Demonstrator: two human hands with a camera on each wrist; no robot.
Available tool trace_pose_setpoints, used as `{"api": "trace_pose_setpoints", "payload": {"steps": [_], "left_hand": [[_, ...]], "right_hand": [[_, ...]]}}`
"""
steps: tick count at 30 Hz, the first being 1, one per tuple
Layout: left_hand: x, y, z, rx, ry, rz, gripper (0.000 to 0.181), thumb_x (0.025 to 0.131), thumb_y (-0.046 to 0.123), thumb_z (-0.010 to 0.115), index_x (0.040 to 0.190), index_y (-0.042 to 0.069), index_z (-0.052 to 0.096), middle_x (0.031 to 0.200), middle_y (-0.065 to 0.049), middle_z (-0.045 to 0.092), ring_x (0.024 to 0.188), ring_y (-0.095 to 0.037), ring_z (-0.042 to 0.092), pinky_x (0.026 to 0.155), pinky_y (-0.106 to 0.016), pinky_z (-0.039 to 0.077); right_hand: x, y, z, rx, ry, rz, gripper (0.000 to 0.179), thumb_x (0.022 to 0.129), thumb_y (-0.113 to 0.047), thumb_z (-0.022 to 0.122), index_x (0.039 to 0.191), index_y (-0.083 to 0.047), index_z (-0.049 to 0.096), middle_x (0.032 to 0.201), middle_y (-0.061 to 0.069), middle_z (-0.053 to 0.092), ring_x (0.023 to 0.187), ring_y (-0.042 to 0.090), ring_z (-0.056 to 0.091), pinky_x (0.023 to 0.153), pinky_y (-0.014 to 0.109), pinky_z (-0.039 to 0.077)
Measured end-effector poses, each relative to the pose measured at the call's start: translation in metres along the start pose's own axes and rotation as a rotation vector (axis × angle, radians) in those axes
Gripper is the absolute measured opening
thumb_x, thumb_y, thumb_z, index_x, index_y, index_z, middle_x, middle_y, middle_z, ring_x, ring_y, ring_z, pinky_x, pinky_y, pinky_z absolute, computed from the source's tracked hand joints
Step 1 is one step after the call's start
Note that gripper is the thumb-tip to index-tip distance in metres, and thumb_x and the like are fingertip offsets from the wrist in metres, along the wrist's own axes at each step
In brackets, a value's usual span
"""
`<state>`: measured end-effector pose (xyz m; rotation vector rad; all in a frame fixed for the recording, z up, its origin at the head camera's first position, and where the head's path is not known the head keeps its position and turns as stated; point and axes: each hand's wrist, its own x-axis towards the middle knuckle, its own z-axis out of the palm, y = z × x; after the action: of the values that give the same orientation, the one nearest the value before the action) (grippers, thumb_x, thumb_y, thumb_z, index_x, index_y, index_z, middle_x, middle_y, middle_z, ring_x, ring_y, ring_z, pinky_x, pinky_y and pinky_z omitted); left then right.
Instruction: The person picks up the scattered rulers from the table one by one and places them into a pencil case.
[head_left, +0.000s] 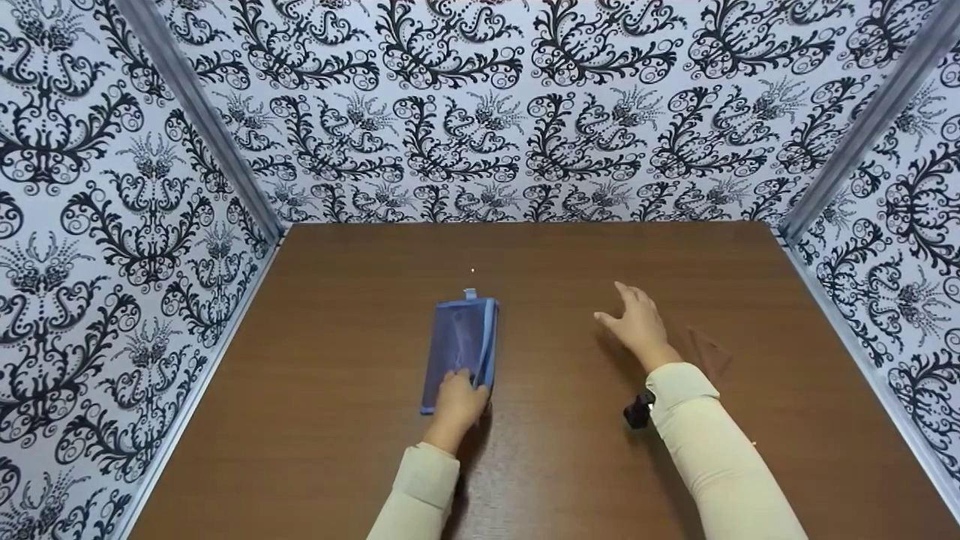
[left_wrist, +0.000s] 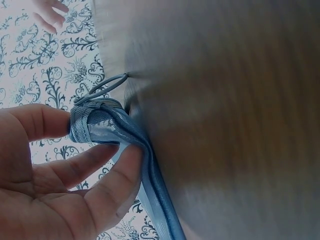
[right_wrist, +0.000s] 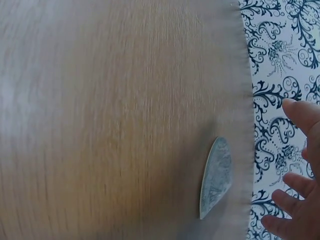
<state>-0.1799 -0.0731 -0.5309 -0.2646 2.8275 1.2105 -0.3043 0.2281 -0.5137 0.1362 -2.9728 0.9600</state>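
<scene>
A flat blue mesh zip pouch lies on the brown table, a small tab at its far end. My left hand grips the near end. In the left wrist view, the thumb and fingers of that hand pinch the pouch's zipped end, where a thin cord loop sticks out. To the right, my right hand hovers over the table with fingers spread, holding nothing. Beside its wrist lies a clear triangular set square; the right wrist view shows this set square with fine markings along one edge.
Black-and-white patterned walls enclose the wooden table at the back and both sides. Grey metal strips run along the corners. A small black device is on the right wrist.
</scene>
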Motion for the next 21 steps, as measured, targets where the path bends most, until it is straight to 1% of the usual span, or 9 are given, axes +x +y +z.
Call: {"api": "trace_pose_setpoints", "payload": {"steps": [6, 11, 15, 21], "left_hand": [[0.000, 0.000, 0.000, -0.004, 0.011, 0.013, 0.044, 0.086, 0.012, 0.061, 0.122, -0.013, 0.056, 0.114, -0.030, 0.054, 0.108, -0.046, 0.055, 0.092, -0.053, 0.046], [-0.001, 0.001, 0.000, -0.004, 0.019, 0.007, 0.043, 0.085, 0.013, 0.061, 0.121, -0.012, 0.058, 0.112, -0.027, 0.055, 0.108, -0.045, 0.055, 0.092, -0.051, 0.047], [-0.002, 0.001, 0.001, 0.007, 0.042, 0.022, 0.041, 0.084, 0.012, 0.062, 0.117, -0.012, 0.060, 0.108, -0.026, 0.056, 0.106, -0.044, 0.056, 0.092, -0.050, 0.047], [-0.002, 0.001, 0.001, -0.006, 0.035, 0.017, 0.043, 0.085, 0.012, 0.062, 0.121, -0.012, 0.058, 0.112, -0.027, 0.056, 0.107, -0.044, 0.056, 0.093, -0.050, 0.047]], "right_hand": [[0.001, 0.006, 0.001, 0.032, -0.020, 0.036, 0.080, 0.090, -0.033, 0.067, 0.151, -0.001, 0.027, 0.150, 0.030, 0.027, 0.137, 0.048, 0.025, 0.109, 0.060, 0.025], [0.001, 0.009, 0.002, 0.049, -0.012, 0.043, 0.080, 0.089, -0.032, 0.068, 0.150, 0.001, 0.028, 0.149, 0.031, 0.029, 0.136, 0.048, 0.027, 0.109, 0.059, 0.025], [0.000, 0.011, 0.002, 0.063, -0.003, 0.052, 0.080, 0.088, -0.029, 0.069, 0.149, 0.001, 0.029, 0.149, 0.031, 0.030, 0.136, 0.048, 0.029, 0.109, 0.059, 0.026], [-0.001, 0.014, 0.003, 0.081, -0.015, 0.078, 0.079, 0.087, -0.028, 0.070, 0.149, 0.001, 0.029, 0.148, 0.032, 0.029, 0.135, 0.049, 0.029, 0.108, 0.060, 0.027]]}}
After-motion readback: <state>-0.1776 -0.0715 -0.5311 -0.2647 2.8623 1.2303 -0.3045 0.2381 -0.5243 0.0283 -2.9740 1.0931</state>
